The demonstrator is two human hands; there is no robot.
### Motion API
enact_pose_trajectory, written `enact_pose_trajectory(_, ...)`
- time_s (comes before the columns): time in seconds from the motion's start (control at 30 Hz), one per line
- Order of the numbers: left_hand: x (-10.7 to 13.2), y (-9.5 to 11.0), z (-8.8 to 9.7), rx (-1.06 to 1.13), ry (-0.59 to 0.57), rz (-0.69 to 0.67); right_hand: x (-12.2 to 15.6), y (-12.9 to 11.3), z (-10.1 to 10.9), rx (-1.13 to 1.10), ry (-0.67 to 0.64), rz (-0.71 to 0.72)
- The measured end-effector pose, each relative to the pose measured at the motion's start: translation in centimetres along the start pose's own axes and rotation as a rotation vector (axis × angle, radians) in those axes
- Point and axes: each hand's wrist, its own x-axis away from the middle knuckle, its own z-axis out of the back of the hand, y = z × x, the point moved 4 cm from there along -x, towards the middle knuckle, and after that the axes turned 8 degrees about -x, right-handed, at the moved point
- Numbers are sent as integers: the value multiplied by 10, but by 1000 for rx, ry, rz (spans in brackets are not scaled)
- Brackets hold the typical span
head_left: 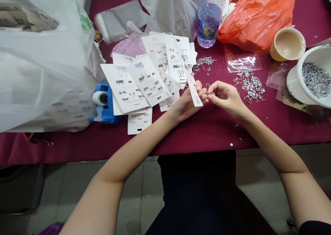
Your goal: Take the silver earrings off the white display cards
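My left hand (186, 103) is closed on a white earring card (190, 83), held almost edge-on above the dark red tablecloth (207, 131). My right hand (224, 96) pinches its fingertips together right at the card's lower end; what they hold is too small to make out. Several white cards with small metal pieces (144, 83) lie fanned out just left of my hands. Two loose heaps of small silver parts lie close by, one heap (203, 61) behind the card and another heap (250, 85) to the right of my right hand.
A big white plastic bag (43, 62) fills the left, with a blue tape dispenser (103, 103) beside it. At the back stand a water bottle (209, 21) and an orange bag (258, 14). A beige cup (287, 43) and a white bowl of metal parts (314, 77) sit at the right.
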Motion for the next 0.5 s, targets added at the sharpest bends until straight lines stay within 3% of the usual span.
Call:
enact_pose_trajectory(0.27,-1,0,0,52,-65,-18,6,-8,-2,164,69,136)
enact_pose_trajectory(0.4,0,-3,1,48,-63,-2,6,-9,-4,54,62,151)
enact_pose_trajectory(0.5,2,-8,0,16,-160,3,5,-11,-5,-21,51,157)
